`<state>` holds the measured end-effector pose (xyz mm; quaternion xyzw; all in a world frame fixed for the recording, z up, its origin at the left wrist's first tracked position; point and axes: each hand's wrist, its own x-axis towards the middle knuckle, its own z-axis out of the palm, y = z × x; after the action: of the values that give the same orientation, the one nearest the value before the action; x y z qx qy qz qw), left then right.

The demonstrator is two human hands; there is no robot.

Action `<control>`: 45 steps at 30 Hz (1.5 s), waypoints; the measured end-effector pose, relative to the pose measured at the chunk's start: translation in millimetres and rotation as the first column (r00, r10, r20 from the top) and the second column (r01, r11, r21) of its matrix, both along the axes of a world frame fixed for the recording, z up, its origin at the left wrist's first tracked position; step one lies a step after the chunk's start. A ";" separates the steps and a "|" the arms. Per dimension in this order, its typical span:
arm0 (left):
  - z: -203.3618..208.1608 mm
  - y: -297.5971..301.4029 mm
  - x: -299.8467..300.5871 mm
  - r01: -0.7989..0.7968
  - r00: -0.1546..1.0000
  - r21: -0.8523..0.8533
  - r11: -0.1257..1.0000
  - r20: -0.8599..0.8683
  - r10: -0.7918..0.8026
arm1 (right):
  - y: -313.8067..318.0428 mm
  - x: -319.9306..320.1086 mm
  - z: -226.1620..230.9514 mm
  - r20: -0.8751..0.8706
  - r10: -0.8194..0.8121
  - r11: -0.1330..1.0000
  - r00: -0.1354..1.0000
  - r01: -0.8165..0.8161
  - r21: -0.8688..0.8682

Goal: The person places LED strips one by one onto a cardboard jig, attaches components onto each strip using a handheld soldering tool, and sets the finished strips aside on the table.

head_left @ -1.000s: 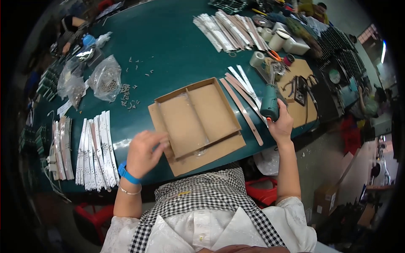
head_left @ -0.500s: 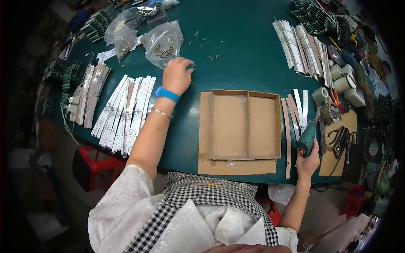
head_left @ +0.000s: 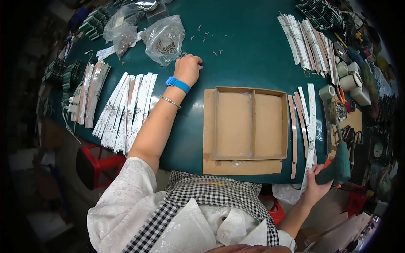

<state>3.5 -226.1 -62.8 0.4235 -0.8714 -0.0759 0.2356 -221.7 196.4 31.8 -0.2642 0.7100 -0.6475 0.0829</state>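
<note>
White strip (head_left: 311, 122) lay at right of frame, pinched by right hand (head_left: 317, 186) alongside green tool (head_left: 341, 165); judged light, flexible, best held edgewise. Left hand (head_left: 188, 69), upper centre, had fingers curled; contents unclear.

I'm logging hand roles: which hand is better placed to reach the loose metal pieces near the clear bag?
Left, probably: the left hand is beside the loose metal pieces; the right hand, across the cardboard tray, holds a green tool and a white strip.
</note>
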 end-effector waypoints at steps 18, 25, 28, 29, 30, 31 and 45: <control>15.4 19.4 11.0 -0.019 1.000 0.175 0.984 0.027 0.015 | -78.5 108.7 -40.0 0.099 0.196 0.964 0.976 -0.210 0.161; 12.2 17.1 18.8 0.023 0.999 0.169 0.985 0.036 -0.029 | -68.4 97.2 -28.3 0.083 0.279 0.959 0.957 -0.281 0.019; 17.0 23.8 17.2 0.002 0.995 0.110 0.994 0.101 -0.013 | -70.2 88.2 -21.3 0.174 0.312 0.950 0.934 -0.311 -0.034; 19.2 29.2 17.1 0.027 0.995 0.037 0.999 0.097 -0.030 | -70.1 86.4 -22.7 0.178 0.319 0.948 0.931 -0.317 -0.040; 21.7 34.8 15.4 0.057 0.994 -0.037 0.998 0.091 -0.053 | -69.4 83.4 -25.1 0.150 0.324 0.946 0.934 -0.321 -0.046; 29.5 43.4 12.8 0.059 0.994 -0.039 0.998 0.095 -0.055 | -68.3 80.5 -27.4 0.123 0.326 0.945 0.937 -0.323 -0.049; 58.1 129.0 6.7 0.324 0.913 0.289 0.901 -0.346 -0.218 | -116.2 79.1 -19.0 0.309 0.387 0.921 0.869 -0.384 -0.074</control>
<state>10.3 -97.2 -4.7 0.3139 -0.8489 -0.3220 0.2777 -142.6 80.2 12.8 -0.2932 0.6170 -0.6556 0.3219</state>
